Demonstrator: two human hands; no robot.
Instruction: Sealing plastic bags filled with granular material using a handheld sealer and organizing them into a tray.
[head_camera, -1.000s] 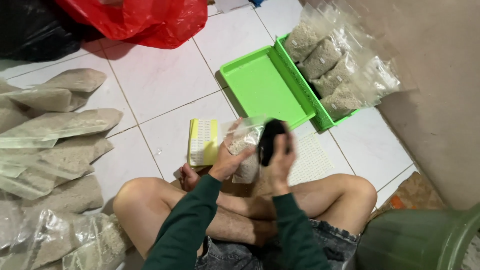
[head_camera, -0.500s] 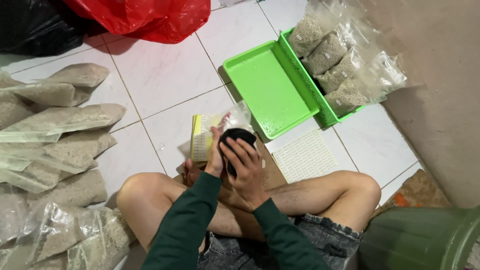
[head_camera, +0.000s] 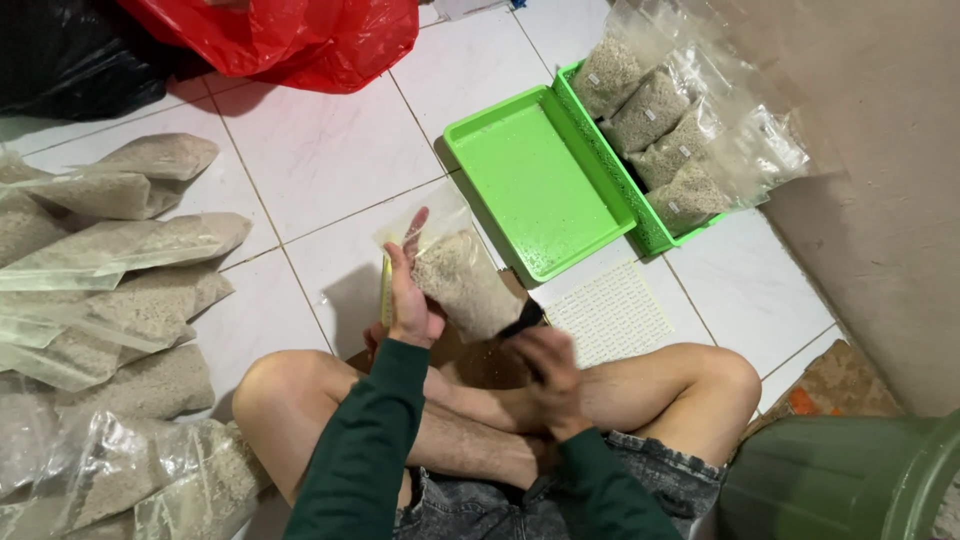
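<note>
Gripping a clear grain-filled bag (head_camera: 462, 282) upright over the tiled floor (head_camera: 320, 160) near the empty green tray (head_camera: 530, 185), left hand (head_camera: 408, 300) clasps it; right hand (head_camera: 548, 365), blurred, grip unclear.

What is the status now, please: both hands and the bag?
Left hand holds clear bag of pale grain upright. Right hand low by knees, on a black object, blurred. Nothing blocks the bag.
</note>
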